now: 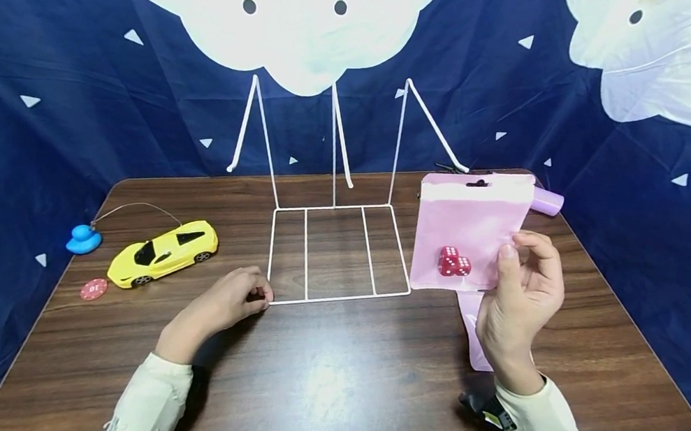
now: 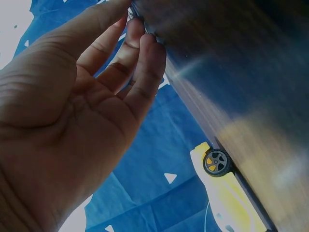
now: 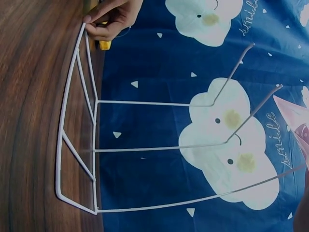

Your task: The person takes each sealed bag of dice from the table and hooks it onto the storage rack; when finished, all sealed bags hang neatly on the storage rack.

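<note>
A white wire display rack stands on the table, with a flat rectangular base and several upright wires bent forward at the top. My left hand pinches the base's front left corner between thumb and fingertips, plainest in the right wrist view. My right hand grips a pink pouch by its lower right edge, thumb in front. Red dice show low in the pouch, and a hang hole is near its top. The pouch is raised beside the rack's right side, partly hiding what lies behind it.
At left are a yellow toy car, a blue rubber duck and a red poker chip. A purple cylinder pokes out behind the pouch. A pink strip lies under my right hand. Dark blue curtain surrounds the table.
</note>
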The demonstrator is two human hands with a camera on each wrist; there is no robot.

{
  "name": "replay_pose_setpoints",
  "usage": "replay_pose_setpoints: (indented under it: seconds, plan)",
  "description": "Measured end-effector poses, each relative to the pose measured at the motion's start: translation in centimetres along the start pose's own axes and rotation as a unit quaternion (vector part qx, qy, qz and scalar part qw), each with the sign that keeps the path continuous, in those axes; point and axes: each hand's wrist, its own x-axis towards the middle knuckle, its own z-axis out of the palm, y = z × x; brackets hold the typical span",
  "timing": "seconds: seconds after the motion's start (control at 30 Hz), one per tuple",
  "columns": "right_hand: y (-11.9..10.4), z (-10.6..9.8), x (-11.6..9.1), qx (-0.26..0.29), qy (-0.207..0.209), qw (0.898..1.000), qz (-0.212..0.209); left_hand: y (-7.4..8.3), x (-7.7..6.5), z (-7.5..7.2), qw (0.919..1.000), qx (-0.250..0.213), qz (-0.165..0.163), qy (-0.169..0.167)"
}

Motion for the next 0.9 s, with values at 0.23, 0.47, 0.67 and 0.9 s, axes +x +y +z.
replay_pose_setpoints:
  seconds: [0.23,0.47,0.67,0.9]
  plan:
    - [0.3,0.5,-0.2,-0.001,-0.007,1.000,-0.001,0.0,0.1,0.0,1.0000,0.001,0.002,-0.001]
    - [0.4,0.6,-0.9,-0.004,-0.018,1.000,0.008,0.2,0.0,0.3,1.0000,0.004,-0.007,-0.002]
    - [0.6,1.1,-1.5,-0.018,-0.043,0.999,0.014,0.3,-0.2,0.4,0.9998,0.011,-0.014,-0.001]
    - [1.1,1.6,-1.5,-0.037,-0.063,0.997,0.002,0.2,-0.1,0.2,0.9998,0.014,-0.015,0.003]
